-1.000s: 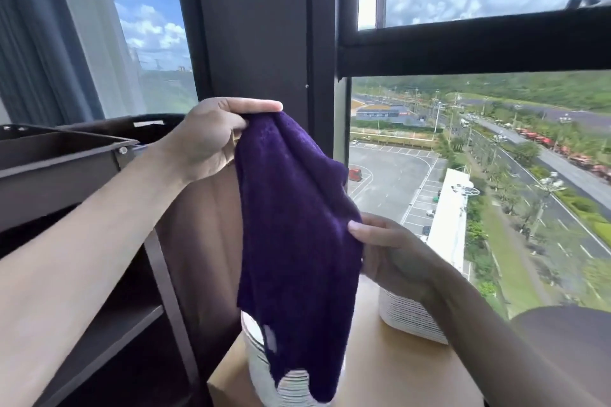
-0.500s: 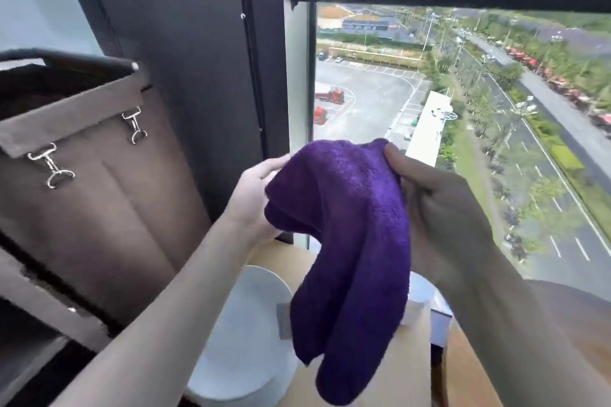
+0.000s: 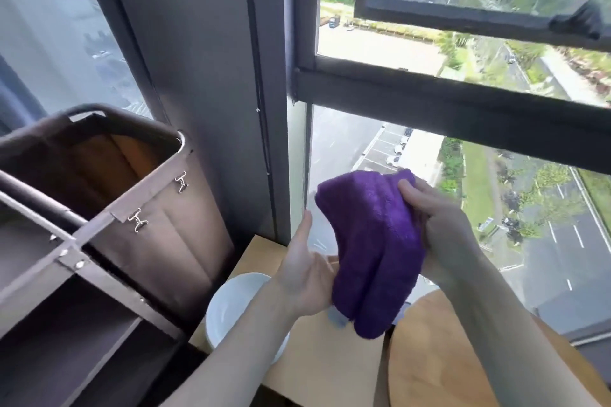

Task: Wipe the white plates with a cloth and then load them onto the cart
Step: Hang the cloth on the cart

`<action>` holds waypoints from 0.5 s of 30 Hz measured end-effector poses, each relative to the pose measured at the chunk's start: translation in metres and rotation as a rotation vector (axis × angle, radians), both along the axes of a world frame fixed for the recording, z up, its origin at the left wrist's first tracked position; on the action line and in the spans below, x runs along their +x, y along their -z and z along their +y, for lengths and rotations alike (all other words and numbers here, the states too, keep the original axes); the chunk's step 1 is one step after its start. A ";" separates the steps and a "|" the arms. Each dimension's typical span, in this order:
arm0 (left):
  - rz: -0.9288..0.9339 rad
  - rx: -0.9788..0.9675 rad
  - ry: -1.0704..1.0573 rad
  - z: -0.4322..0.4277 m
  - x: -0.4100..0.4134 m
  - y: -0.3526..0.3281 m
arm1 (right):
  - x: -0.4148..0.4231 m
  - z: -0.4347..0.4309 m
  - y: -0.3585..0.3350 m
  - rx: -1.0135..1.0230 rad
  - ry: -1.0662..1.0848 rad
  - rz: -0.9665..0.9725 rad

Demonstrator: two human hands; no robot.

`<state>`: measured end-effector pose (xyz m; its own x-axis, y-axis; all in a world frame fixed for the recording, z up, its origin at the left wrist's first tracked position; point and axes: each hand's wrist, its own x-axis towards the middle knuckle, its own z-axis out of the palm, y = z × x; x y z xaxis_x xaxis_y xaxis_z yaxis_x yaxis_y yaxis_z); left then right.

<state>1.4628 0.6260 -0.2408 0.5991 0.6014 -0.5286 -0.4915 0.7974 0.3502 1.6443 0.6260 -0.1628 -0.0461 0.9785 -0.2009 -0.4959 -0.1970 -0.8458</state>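
A purple cloth (image 3: 375, 248) hangs folded in front of me above the wooden table (image 3: 324, 360). My right hand (image 3: 439, 225) grips its upper right part, thumb on top. My left hand (image 3: 304, 271) lies flat and palm up against the cloth's left side, fingers straight. Below my left forearm stands a stack of white plates (image 3: 231, 307), partly hidden by the arm. A second pile of plates is almost fully hidden behind the cloth. The cart (image 3: 99, 274) with its dark frame and shelves stands on the left.
A brown fabric bag (image 3: 158, 228) hangs on the cart's near end, clipped to the frame. A round wooden tabletop (image 3: 439, 357) sits at the lower right. Tall window glass and a dark frame (image 3: 429, 99) close off the far side.
My left hand has let go of the cloth's top and now lies flat against its side. The cloth hangs bunched from my right hand. My view has tilted and shifted.
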 end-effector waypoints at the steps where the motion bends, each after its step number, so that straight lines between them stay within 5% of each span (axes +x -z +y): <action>1: -0.008 0.018 0.010 -0.003 -0.001 -0.006 | 0.001 -0.004 -0.005 0.001 -0.005 -0.034; 8: 0.267 0.406 -0.222 0.001 -0.023 -0.038 | 0.005 0.000 -0.015 -0.069 0.018 -0.120; 15: 0.771 0.718 -0.598 -0.019 -0.060 -0.052 | -0.011 0.023 0.011 -0.043 -0.107 -0.724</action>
<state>1.4031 0.6074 -0.1883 -0.1990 0.9784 -0.0565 -0.1837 0.0194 0.9828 1.6337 0.6489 -0.1740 0.0182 0.9666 -0.2557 0.2081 -0.2538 -0.9446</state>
